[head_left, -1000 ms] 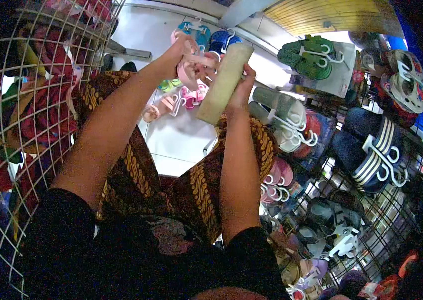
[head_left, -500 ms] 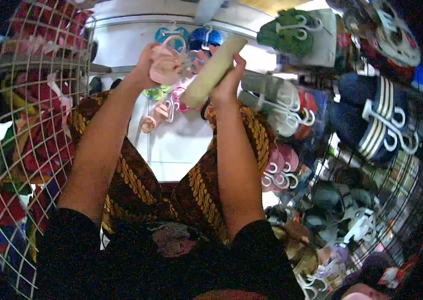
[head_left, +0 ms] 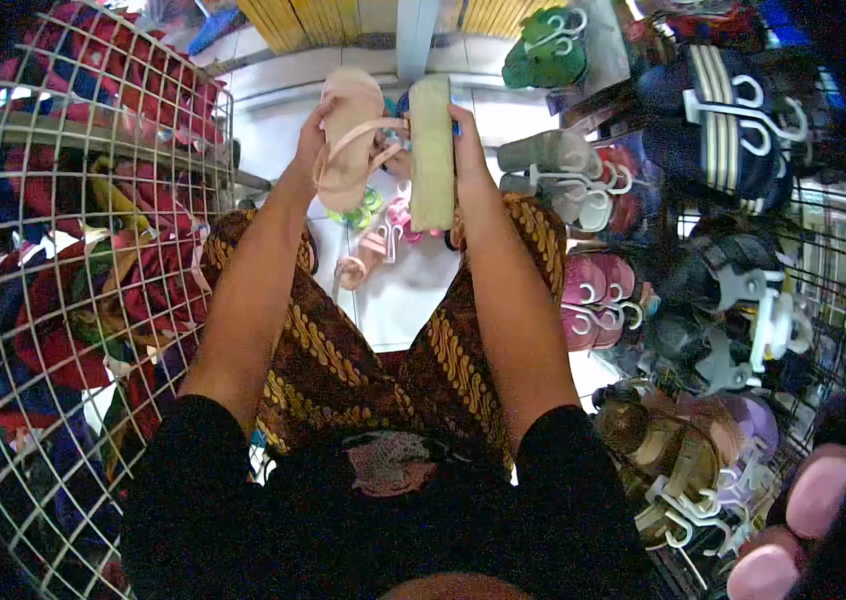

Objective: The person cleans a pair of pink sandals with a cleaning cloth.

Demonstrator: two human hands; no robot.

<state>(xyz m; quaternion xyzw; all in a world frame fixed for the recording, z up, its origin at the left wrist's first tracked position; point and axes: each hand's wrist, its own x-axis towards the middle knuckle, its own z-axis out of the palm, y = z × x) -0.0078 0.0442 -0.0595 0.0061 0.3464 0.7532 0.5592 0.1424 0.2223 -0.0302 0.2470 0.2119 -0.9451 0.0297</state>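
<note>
1. Here, the left hand (head_left: 311,135) is raised in front of the person, and its fingers are closed around the side of the pink sandal (head_left: 348,150); the thin straps of this sandal face toward the other hand
2. The right hand (head_left: 468,140) is at the same height, and its fingers are wrapped around the edge of the second sandal (head_left: 432,150), which stands upright and shows its pale, flat sole to the camera
3. The two sandals are held just beside each other, between the hands; the straps of the pink one seem to touch the second one, but I cannot tell this for sure
4. Both are in the air, above the white tiled floor (head_left: 398,290) and the brown patterned skirt (head_left: 343,350)
5. On the floor under the hands lie some small sandals (head_left: 375,235) on white hangers
6. To the person's left stands a wire basket (head_left: 103,130), filled with red and colourful goods
7. To the right is a wire rack (head_left: 823,270); near its top edge hang dark blue striped slides (head_left: 718,95) and green sandals (head_left: 543,50), and lower down hang pink sandals on hangers (head_left: 593,300)
</note>
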